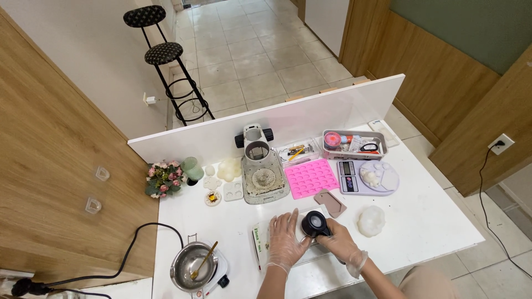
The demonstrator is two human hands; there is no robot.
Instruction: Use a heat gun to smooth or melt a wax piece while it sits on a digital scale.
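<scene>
Both my hands wear thin clear gloves near the table's front edge. My right hand (344,243) grips a small round black container (315,223) with a pale inside, holding it just above the white table (432,216). My left hand (285,239) lies flat with fingers spread on a flat white item (302,256) beside the container. A narrow white and green box (257,243) lies just left of that hand.
A steel pot with a gold spoon (192,267) sits on a small hotplate at front left. Behind lie a pink silicone mould (315,178), a worn white machine (264,171), a scale (354,176), a white lumpy shape (371,221), a brown tag-shaped mould (331,202), a tray (348,143), flowers (162,178) and a white back panel (310,113).
</scene>
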